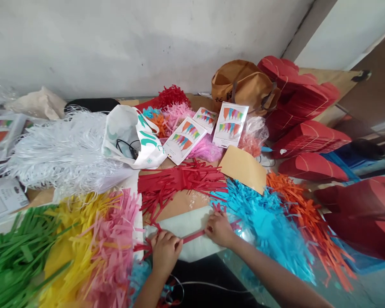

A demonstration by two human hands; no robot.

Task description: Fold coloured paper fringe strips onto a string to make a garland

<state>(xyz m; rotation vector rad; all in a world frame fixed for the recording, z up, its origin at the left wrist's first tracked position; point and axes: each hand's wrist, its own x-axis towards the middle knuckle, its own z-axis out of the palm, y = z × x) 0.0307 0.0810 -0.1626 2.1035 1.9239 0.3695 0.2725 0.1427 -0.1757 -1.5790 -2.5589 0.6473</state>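
Left hand (pixel 165 248) and right hand (pixel 219 228), each grip pinching the red fringed strip (pixel 193 236), and an uneven tug could tear it!

Left hand (pixel 165 247) and right hand (pixel 220 229) apart, backs upward, fingers (pixel 170 238) curled, bare forearms (pixel 269 267) angled inward.

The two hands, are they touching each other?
Apart. The head view shows a gap between the left hand and right hand, with a red strip across it.

Red strip (pixel 194 235): matt, papery. Brown bag (pixel 224 85): matt, cloth-like. Clear bag (pixel 256 129): glossy, crinkled plastic. Wall (pixel 115 42): matt.
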